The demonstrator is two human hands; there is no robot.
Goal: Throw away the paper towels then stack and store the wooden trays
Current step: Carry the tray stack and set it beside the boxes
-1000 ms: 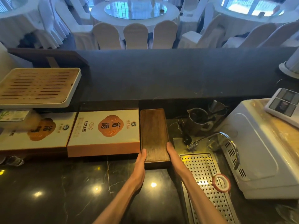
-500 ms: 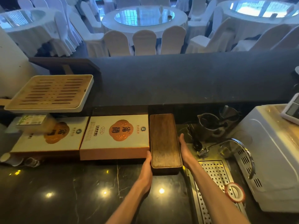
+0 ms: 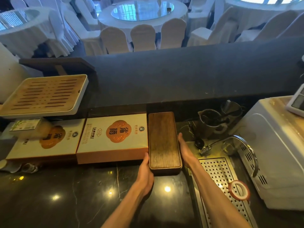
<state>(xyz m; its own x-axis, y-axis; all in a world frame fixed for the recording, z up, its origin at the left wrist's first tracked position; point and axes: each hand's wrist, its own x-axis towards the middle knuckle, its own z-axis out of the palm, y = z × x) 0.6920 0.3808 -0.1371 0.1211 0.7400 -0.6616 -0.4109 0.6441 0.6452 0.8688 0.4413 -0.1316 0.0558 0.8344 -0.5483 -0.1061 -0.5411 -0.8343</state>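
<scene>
A stack of dark wooden trays (image 3: pixel 163 142) lies lengthwise on the black counter, tucked under the raised bar ledge and right against a white and orange box (image 3: pixel 113 137). My left hand (image 3: pixel 145 170) presses flat against the stack's near left corner. My right hand (image 3: pixel 185 149) lies flat along its right side. The fingers of both are straight, clamping the stack between the palms. No paper towels are in sight.
A second box (image 3: pixel 44 140) sits further left, under a slatted bamboo tea tray (image 3: pixel 44 94). To the right are a perforated steel drain (image 3: pixel 220 176) with a tape roll (image 3: pixel 239 190), a tap (image 3: pixel 230 140), metal jugs (image 3: pixel 211 120) and a white appliance (image 3: pixel 276 150).
The tray stack has slid a little further back under the ledge with both hands following along its sides. The camera view has shifted left and downward.
</scene>
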